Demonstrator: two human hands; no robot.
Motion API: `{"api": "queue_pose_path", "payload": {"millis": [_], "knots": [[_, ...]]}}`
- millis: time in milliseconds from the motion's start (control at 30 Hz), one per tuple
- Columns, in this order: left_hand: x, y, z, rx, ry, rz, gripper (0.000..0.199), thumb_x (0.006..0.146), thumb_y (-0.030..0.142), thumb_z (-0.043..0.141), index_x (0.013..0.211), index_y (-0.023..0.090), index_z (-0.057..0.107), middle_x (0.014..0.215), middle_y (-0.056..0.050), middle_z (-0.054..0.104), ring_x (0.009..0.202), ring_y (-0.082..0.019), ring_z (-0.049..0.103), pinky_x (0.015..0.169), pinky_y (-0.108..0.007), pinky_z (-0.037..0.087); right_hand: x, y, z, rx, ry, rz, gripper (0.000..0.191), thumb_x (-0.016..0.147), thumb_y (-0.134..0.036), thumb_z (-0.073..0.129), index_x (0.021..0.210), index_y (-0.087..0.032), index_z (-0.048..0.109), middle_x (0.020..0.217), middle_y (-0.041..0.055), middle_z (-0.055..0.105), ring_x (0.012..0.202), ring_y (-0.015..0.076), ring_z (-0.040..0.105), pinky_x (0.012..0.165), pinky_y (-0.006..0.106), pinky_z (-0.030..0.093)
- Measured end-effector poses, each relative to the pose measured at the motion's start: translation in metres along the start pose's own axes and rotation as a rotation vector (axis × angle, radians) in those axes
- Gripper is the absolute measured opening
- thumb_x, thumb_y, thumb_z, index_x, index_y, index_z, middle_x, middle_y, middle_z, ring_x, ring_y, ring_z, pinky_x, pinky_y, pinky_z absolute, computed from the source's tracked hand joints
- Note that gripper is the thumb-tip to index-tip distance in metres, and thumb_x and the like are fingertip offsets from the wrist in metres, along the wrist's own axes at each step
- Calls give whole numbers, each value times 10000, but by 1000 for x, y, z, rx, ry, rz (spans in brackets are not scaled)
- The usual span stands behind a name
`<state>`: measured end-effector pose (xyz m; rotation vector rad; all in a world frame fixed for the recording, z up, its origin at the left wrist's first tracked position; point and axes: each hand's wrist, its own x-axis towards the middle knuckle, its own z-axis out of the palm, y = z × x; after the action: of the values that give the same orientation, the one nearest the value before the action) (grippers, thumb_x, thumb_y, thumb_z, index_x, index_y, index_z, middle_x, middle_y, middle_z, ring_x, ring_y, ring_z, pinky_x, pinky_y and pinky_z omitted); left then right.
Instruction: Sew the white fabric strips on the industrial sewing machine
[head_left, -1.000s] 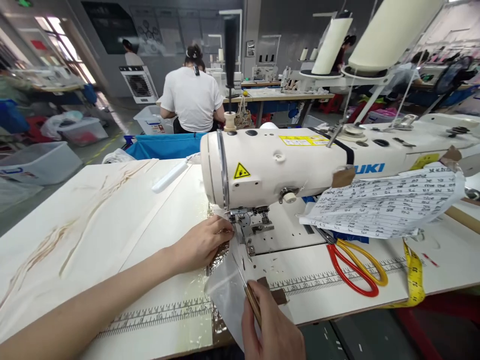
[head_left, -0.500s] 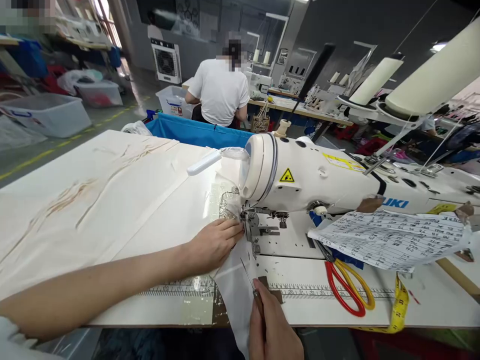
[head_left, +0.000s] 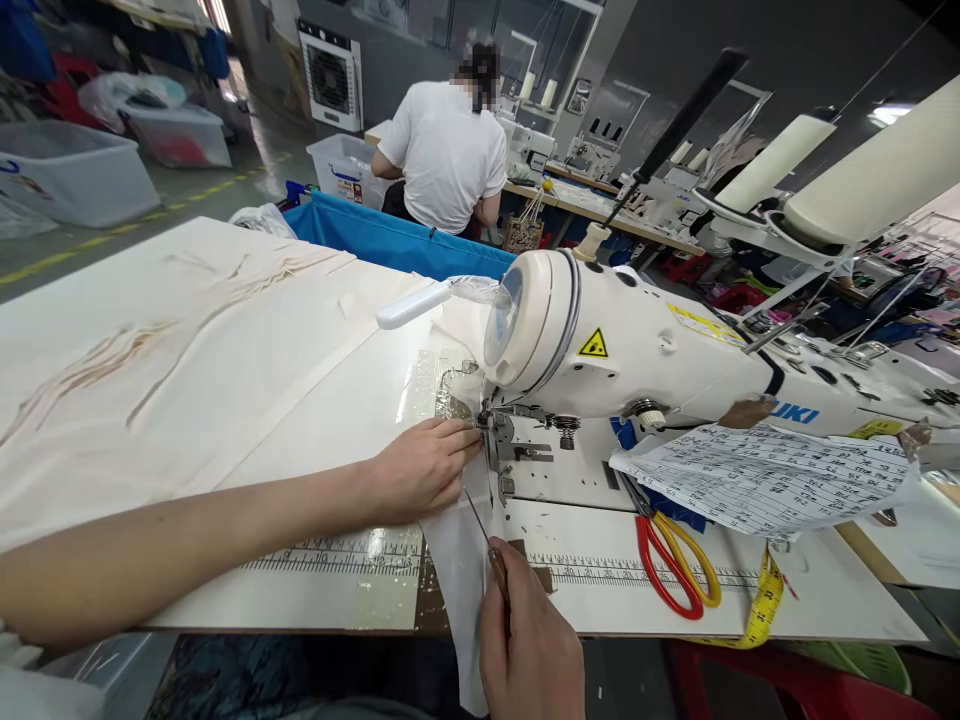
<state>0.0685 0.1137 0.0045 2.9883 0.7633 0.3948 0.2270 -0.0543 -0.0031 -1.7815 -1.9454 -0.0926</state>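
Two bare hands work at one sewing machine (head_left: 622,345) on a white bench (head_left: 570,610). The left hand (head_left: 429,465) lies palm down, fingers together and slightly bent, on a pale strip of fabric (head_left: 459,595) just beside the presser foot; whether it pinches the strip, I cannot tell. The right hand (head_left: 531,640) is closed around the wooden handle of one awl (head_left: 498,572), its thin metal shaft slanting over the strip toward the left hand. The smooth, sheer-looking strip runs from under the left hand down past the bench's front edge.

To the right lie one pair of scissors (head_left: 679,565), with one red and one yellow loop, and one yellow tape measure (head_left: 765,603) curling over the edge. One crumpled, handwritten paper sheet (head_left: 772,478) hangs before the machine arm and hides part of its base. Two tapered cream thread cones (head_left: 780,160) stand above. Flat, creased cream cloth (head_left: 247,340) spreads across the left side. Beyond are a blue fabric bin (head_left: 405,240), three translucent plastic tubs (head_left: 75,178) and a seated person (head_left: 450,155).
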Motion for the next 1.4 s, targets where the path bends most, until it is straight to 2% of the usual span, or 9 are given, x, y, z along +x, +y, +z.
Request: {"api": "queue_pose_path", "payload": {"millis": [100, 300, 767, 967, 1267, 1400], "knots": [[1, 5, -1, 29, 15, -16, 474, 969, 269, 395, 1353, 33, 542, 1396, -151, 548, 1315, -273, 465, 1106, -395, 373, 5, -1, -3, -19, -5, -7, 373, 1053, -266, 236, 1215, -152, 553, 1033, 109, 759, 829, 195, 753, 595, 251, 591], [-1, 14, -3, 61, 19, -48, 484, 973, 267, 383, 1359, 14, 526, 1404, -175, 536, 1312, -281, 467, 1106, -397, 357, 25, -8, -13, -92, 72, -73, 448, 1062, -271, 173, 1079, -132, 598, 853, 101, 780, 632, 158, 755, 426, 178, 543], [-8, 25, -3, 41, 73, -22, 465, 961, 246, 410, 1346, 19, 539, 1382, -194, 550, 1330, -291, 460, 1151, -443, 309, 34, -12, -10, -93, 71, -41, 419, 1033, -214, 196, 1073, -127, 604, 883, 113, 777, 712, 192, 764, 489, 242, 585], [-8, 25, -4, 7, 79, -19, 434, 955, 257, 422, 1287, 38, 595, 1348, -172, 582, 1289, -288, 491, 1153, -449, 301, 36, -11, -6, -71, 59, -35, 390, 1005, -177, 237, 1085, -132, 616, 911, 106, 775, 742, 188, 758, 558, 252, 580], [-3, 14, -4, 11, 85, -33, 434, 952, 236, 419, 1310, 48, 575, 1365, -158, 564, 1315, -289, 445, 1147, -458, 290, 48, -13, -2, -46, 25, -21, 382, 966, -141, 265, 1072, -122, 631, 900, 105, 766, 681, 202, 747, 475, 255, 515], [2, 12, -7, 17, 66, -84, 399, 934, 205, 429, 1255, 64, 619, 1228, -169, 593, 1202, -306, 487, 1077, -474, 354, 53, -12, 3, -42, 32, -13, 386, 954, -136, 274, 1054, -107, 645, 860, 91, 763, 648, 206, 740, 471, 264, 513]]}}
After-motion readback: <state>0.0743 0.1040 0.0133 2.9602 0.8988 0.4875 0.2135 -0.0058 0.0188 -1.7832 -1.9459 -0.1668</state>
